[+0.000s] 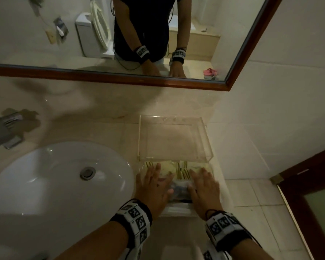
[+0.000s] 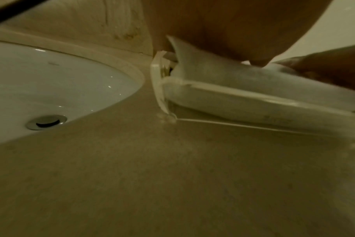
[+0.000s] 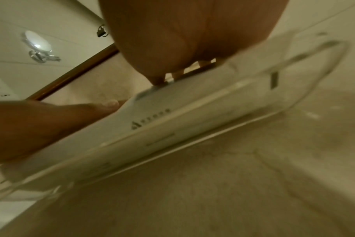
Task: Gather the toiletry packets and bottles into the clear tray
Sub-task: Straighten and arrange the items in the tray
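Left hand: fingers straight and spread, lying flat on the packets at the left side of the tray.
Right hand: fingers also straight, lying flat on the packets at the right side.
Clear tray: on the table, just beside the sink, near the table edge.
Packets: white and yellow-striped ones lie inside the tray, under both hands.
Clear box: just behind the tray, toward the mirror.

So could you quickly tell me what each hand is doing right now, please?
Left hand: open, fingers flat on the packets in the tray.
Right hand: open, flat on the same packets.
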